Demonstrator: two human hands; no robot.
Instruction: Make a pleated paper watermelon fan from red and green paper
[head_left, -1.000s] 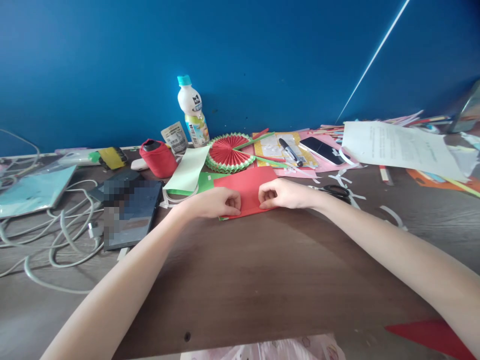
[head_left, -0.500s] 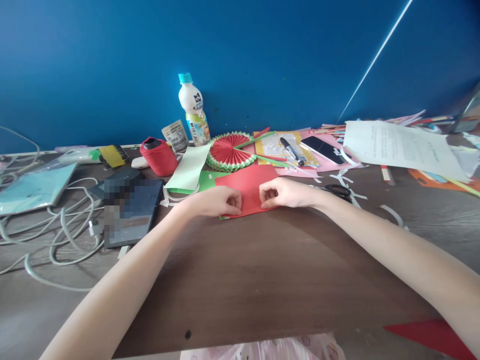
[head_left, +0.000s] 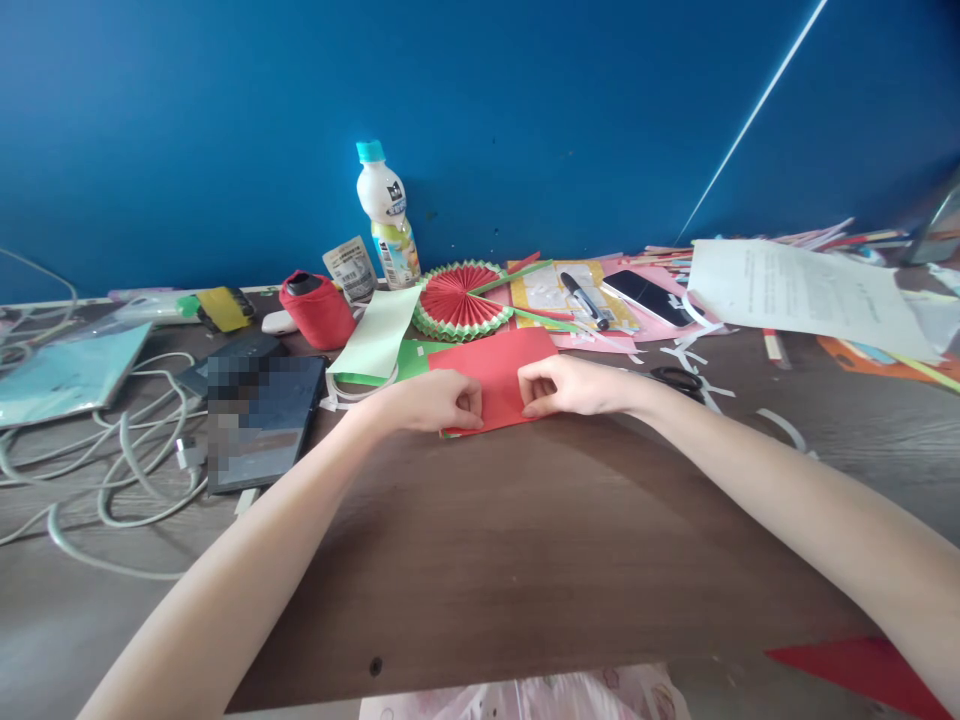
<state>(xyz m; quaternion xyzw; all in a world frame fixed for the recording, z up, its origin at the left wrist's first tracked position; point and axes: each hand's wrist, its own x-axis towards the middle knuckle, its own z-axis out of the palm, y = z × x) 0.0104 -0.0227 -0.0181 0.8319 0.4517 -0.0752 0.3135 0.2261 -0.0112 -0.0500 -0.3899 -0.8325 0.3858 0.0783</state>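
A sheet of red paper (head_left: 501, 375) lies on the brown table, with a bit of green showing under its near left corner. My left hand (head_left: 450, 400) is closed on the paper's near left edge, fingertips pinched together. Toward the near right corner, my right hand (head_left: 559, 387) pinches the same sheet with curled fingers. Just behind the paper is a pleated red and green paper fan (head_left: 461, 300). Pale green paper (head_left: 376, 330) rests over a darker green sheet (head_left: 412, 362) beside my left hand.
A bottle (head_left: 390, 220) and a red roll (head_left: 319, 312) stand at the back. Cables and a dark tablet (head_left: 274, 430) lie left. Black scissors (head_left: 679, 380), a phone (head_left: 649, 298), a marker (head_left: 585, 301) and a printed sheet (head_left: 802, 295) lie right.
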